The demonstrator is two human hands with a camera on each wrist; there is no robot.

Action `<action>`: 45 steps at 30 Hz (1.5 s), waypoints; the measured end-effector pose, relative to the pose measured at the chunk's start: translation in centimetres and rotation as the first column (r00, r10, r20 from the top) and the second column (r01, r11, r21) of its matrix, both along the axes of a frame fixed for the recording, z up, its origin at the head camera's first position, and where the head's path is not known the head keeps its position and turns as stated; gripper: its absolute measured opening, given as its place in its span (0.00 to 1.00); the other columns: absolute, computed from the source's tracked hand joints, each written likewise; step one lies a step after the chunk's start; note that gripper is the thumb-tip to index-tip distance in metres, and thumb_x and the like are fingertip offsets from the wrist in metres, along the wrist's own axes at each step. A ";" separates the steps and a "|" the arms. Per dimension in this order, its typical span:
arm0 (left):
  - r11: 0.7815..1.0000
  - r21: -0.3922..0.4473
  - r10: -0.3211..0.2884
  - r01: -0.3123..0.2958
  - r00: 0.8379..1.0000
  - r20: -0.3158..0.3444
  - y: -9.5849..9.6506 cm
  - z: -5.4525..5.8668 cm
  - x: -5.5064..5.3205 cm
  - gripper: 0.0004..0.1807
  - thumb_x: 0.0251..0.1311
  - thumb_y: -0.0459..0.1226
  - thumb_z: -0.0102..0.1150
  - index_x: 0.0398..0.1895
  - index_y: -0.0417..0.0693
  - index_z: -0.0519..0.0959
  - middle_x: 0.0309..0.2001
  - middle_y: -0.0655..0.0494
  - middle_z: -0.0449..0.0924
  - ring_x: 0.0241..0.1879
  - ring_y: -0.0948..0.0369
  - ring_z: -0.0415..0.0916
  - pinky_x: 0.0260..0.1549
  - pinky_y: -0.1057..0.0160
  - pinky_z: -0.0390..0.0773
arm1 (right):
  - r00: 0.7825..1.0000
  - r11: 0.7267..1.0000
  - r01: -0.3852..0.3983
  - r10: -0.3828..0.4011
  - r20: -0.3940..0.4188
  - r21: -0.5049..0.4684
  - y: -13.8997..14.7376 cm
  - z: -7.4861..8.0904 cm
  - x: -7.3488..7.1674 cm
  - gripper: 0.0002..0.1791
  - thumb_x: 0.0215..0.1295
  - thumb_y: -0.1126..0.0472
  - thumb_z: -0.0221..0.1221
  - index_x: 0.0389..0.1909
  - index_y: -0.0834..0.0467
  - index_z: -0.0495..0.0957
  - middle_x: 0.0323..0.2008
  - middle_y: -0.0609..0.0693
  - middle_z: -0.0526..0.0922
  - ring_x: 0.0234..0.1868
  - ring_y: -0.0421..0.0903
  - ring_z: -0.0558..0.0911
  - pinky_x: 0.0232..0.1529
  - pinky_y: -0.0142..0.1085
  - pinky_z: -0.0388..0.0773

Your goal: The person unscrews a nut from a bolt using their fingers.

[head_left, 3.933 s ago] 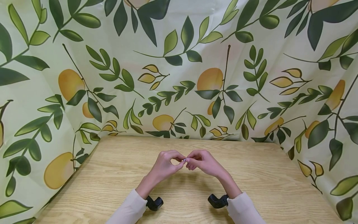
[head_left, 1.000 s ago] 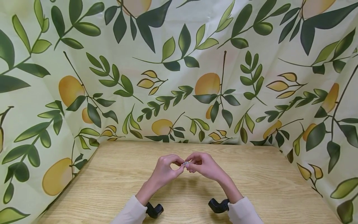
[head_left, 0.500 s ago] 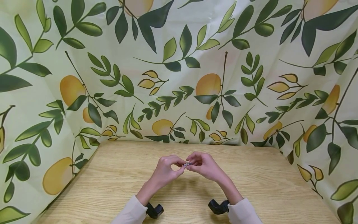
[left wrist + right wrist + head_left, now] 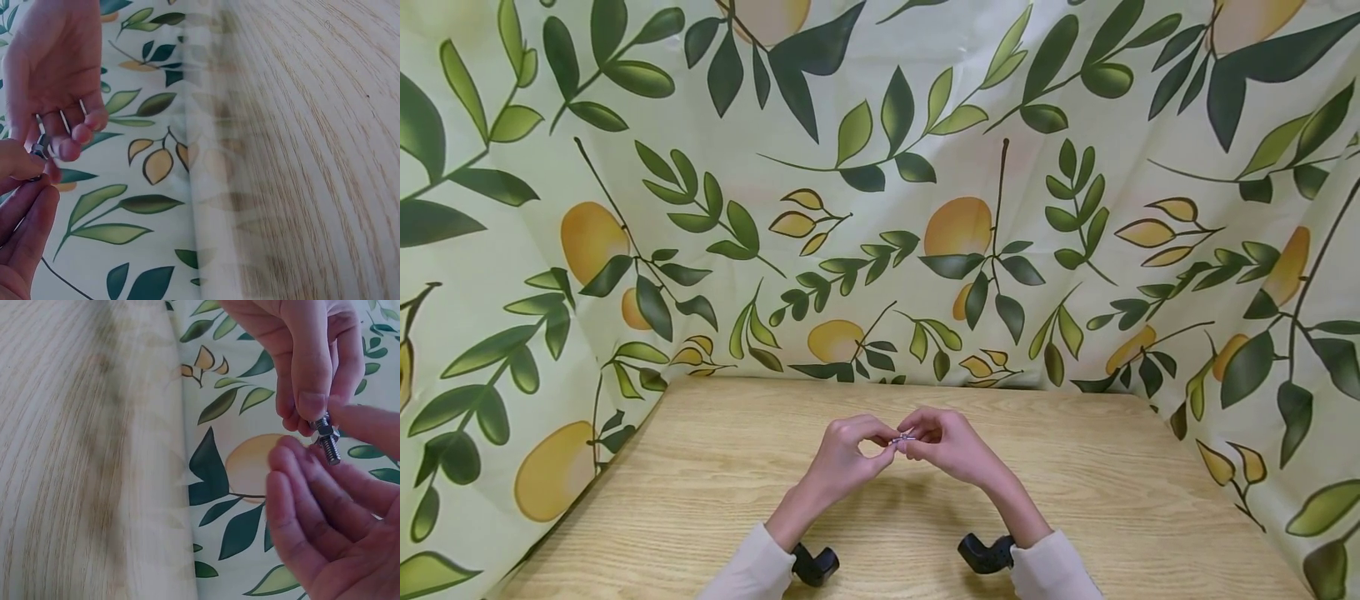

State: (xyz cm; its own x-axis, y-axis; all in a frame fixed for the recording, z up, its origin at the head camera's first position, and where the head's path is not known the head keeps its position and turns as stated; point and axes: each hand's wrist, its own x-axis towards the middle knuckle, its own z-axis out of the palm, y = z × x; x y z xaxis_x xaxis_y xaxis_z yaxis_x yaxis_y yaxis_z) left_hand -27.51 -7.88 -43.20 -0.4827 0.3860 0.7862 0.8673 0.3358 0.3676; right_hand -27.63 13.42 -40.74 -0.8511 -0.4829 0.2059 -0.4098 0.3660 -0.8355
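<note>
A small metal bolt [image 4: 333, 453] with a hex nut [image 4: 326, 433] on its thread is held between my two hands, above the table. My left hand [image 4: 842, 450] pinches one end of the bolt between thumb and fingertips, covering that end. The right hand [image 4: 951, 446] has its thumb and finger at the nut, on either side of it, while its other fingers curve loosely below. In the right wrist view the bolt's threaded end sticks out past the nut. From the left wrist, the nut and bolt [image 4: 40, 149] show partly behind my left fingertips.
A wood-grain table [image 4: 715, 500] lies under both hands. Behind it and at both sides hangs a cloth [image 4: 880, 275] printed with leaves and orange fruit. Black wrist devices [image 4: 814, 567] sit at both light sleeves.
Compared with the oldest frame, more of the bolt shows between my hands. Over the last second my right fingers shift slightly around the nut, while the left hand keeps its pinch.
</note>
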 end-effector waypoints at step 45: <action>1.000 0.000 0.028 -0.028 0.999 -0.028 -0.1 0.4 0.2 0.09 0.50 0.24 0.73 0.34 0.44 0.89 0.31 0.55 0.90 0.29 0.63 0.87 0.34 0.72 0.87 | 0.999 1.000 -0.012 0.012 0.029 -0.009 -0.1 0.2 0.1 0.14 0.75 0.57 0.60 0.46 0.65 0.83 0.35 0.58 0.89 0.36 0.54 0.88 0.40 0.43 0.89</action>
